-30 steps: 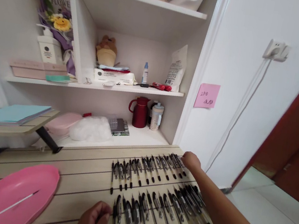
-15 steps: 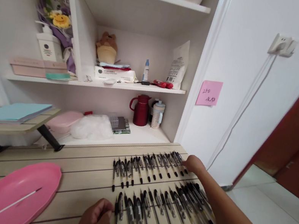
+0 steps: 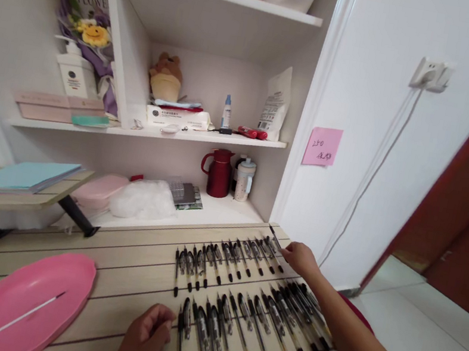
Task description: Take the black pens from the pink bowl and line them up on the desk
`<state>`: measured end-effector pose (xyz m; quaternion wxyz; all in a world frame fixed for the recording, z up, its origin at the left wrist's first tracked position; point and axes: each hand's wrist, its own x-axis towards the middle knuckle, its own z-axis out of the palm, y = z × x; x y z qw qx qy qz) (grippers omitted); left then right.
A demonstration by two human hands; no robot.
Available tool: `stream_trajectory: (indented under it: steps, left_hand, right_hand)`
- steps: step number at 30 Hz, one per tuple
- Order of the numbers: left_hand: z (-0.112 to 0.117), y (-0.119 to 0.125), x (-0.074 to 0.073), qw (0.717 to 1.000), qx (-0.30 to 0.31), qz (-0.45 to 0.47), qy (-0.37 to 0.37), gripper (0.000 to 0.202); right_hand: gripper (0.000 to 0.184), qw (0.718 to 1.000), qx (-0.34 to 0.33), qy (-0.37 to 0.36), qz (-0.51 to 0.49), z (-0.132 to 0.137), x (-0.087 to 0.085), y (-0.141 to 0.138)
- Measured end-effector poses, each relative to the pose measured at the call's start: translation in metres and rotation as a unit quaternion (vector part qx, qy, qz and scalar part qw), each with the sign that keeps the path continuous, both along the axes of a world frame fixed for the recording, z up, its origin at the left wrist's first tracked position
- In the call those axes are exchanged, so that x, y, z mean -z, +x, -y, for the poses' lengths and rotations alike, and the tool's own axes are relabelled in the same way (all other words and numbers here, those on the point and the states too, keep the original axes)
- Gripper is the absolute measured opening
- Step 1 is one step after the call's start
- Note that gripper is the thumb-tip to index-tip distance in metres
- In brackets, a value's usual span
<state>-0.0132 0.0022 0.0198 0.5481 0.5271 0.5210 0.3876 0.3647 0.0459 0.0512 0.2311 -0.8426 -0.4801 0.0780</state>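
Note:
Two rows of black-tipped gel pens with clear barrels lie slanted on the wood-patterned table: a back row (image 3: 219,263) and a longer-looking front row (image 3: 240,340). At the right end of the back row, my right hand (image 3: 299,256) pinches a pen (image 3: 275,237), whose tip points up and left toward the shelf. Part of that pen is hidden by my fingers. My left hand (image 3: 150,330) rests curled on the table beside the leftmost pen (image 3: 180,341) of the front row. Nothing shows in its fingers.
A pink tray (image 3: 84,270) holding a thin white stick with a dark tip (image 3: 22,320) lies at the left. Behind it stands a small raised stand (image 3: 74,180) with blue papers (image 3: 19,174). White shelves (image 3: 187,137) with a red jug (image 3: 219,176) border the table's back.
My right hand has drawn the end pen slightly away from the back row, and its tip now reaches further up and left. The left hand stays nearly in place. The view shifted slightly.

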Motion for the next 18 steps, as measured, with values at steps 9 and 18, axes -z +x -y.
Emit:
stream_trajectory:
  steps: [9, 18]
  left_hand:
    - [-0.005, 0.045, -0.039, 0.962, 0.044, 0.253, -0.092, 0.044]
    - [-0.015, 0.027, -0.038, 0.93, -0.008, 0.337, -0.145, 0.016]
  right_hand:
    - [0.016, 0.908, -0.252, 0.049, -0.332, 0.048, 0.003, -0.156]
    - [0.026, 0.983, -0.138, 0.042, -0.111, 0.01, -0.017, -0.095]
